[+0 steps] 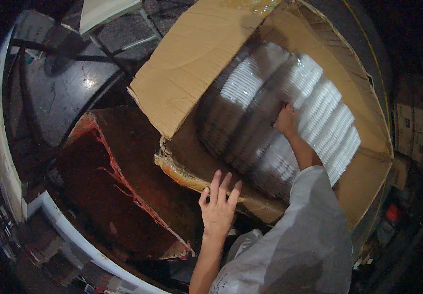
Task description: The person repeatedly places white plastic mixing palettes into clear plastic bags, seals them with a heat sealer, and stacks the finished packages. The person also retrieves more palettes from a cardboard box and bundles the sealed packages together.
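A large cardboard box (319, 73) lies open toward the person, its big left flap (192, 68) folded out over a darker, worn flap (123, 186) edged with torn red tape. Inside the box lie long sleeves of stacked white disposable cups (329, 122) wrapped in clear plastic, packed side by side in slanting rows that fill most of the inside. The right hand (286, 120) reaches deep into the box and rests on the plastic-wrapped stacks near their middle; its fingers curl against the wrap, but whether they grip it cannot be told. The left hand (218, 206) is open with fingers spread, pressed flat on the crumpled lower rim of the box (192, 179), just beside the tape-covered fold. A pale grey sleeve (299, 235) covers the right arm up to the forearm. Left of the box, a dark shiny floor (59, 88) and a white curved edge (74, 235) show
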Tool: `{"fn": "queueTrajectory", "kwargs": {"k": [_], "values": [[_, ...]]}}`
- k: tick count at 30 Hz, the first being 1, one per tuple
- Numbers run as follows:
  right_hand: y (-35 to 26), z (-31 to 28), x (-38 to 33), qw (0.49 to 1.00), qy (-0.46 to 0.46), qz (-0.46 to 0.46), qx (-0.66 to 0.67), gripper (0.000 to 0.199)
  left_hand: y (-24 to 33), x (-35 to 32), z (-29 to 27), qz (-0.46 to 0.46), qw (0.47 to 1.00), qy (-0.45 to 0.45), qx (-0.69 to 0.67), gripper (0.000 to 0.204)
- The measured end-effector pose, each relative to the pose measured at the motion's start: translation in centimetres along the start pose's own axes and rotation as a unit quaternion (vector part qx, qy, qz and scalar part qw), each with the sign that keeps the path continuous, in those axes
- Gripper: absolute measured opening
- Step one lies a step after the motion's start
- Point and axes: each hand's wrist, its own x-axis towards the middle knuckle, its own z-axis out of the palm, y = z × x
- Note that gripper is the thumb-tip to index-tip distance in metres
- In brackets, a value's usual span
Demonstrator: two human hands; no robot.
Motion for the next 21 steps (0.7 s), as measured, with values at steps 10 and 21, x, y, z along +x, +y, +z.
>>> {"fn": "queueTrajectory", "kwargs": {"k": [10,21], "values": [[0.2,-0.5,0.2,0.994,0.086,0.007,-0.061,0.103,0.1,-0.2,-0.5,-0.012,1.0,-0.011,-0.01,0.037],[0.4,-6.1,0.4,0.999,-0.033,0.022,-0.017,0.118,0.2,-0.2,-0.3,-0.013,1.0,-0.006,0.005,0.036]]}}
